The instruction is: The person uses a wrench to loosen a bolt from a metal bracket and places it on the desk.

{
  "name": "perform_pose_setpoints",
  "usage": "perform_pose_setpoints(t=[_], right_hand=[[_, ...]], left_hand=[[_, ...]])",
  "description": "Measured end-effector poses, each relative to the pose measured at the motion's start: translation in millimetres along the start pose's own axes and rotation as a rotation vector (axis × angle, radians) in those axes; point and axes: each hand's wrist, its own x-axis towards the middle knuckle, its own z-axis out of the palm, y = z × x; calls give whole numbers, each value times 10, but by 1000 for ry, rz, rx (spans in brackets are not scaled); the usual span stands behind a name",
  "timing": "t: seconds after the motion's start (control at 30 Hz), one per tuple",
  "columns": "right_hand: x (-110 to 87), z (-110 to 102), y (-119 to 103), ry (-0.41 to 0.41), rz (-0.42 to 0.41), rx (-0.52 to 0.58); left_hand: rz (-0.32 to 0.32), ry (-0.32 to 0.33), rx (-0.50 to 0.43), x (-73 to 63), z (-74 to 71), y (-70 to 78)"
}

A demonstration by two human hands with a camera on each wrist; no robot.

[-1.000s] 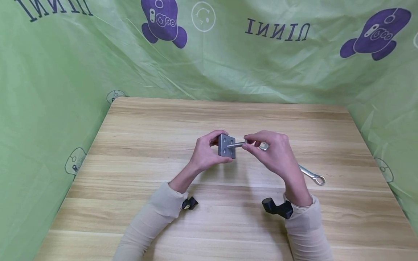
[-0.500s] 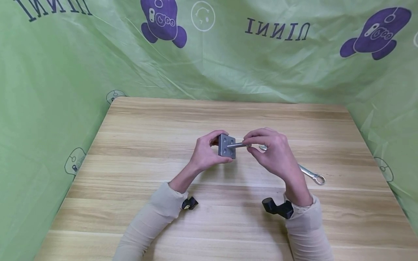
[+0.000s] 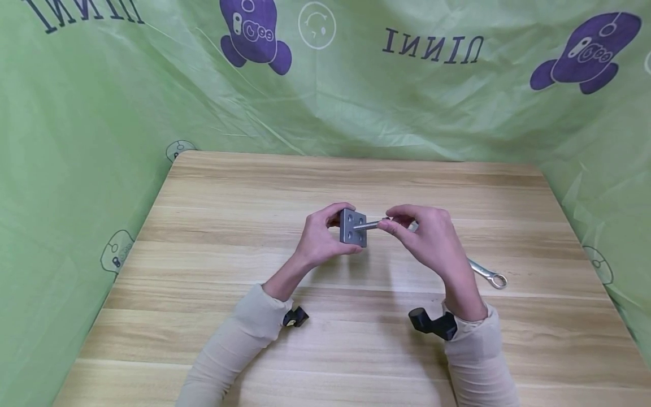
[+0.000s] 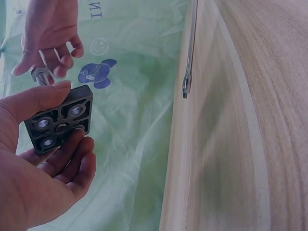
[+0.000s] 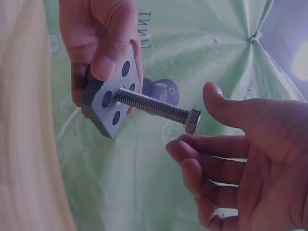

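Note:
My left hand (image 3: pixel 321 236) grips a square grey metal plate (image 5: pixel 107 113) with holes, thumb on one edge and fingers on the other. A hex bolt (image 5: pixel 154 107) stands in the plate's middle hole, most of its threaded shank sticking out toward my right hand (image 5: pixel 269 159). In the right wrist view that hand's thumb and loosely bent fingers are spread apart around the bolt's hex head (image 5: pixel 193 120), with gaps showing between them and it. The plate's ribbed back (image 4: pixel 61 126) faces the left wrist camera, with the bolt's end visible in the centre hole.
A combination wrench (image 3: pixel 492 276) lies on the wooden table (image 3: pixel 356 356) at the right, partly hidden by my right hand and forearm. Green printed cloth (image 3: pixel 346 102) hangs behind and beside the table. Each wrist bears a black camera mount (image 3: pixel 432 325).
My right hand's fingers moved over the bolt head and then drew slightly apart from it. The left hand and plate stay in place.

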Motion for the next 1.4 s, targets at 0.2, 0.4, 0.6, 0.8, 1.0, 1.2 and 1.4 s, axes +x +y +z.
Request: perform_pose_setpoints(t=[0.2,0.4,0.6,0.8,1.0,1.2,1.4], right_hand=[[3,0,6,-26,25,5],[-7,3,29,13,-72,16],[-21,-3,38,66,-168,39],[-14,19,44,94,-254,73],[-8,24,54,95,-300,56],[-20,-34,72,41,-251,41],[-15,-63,31,11,-37,25]], left_hand=[[-3,-5,11,-4,-2,8],[3,-5,18,-6,-5,3],[7,-4,19,1,-1,2],[8,-4,11,6,7,2],[2,-8,12,3,12,-1],[4,-5,13,3,15,-4],[7,0,16,-1,13,-4]])
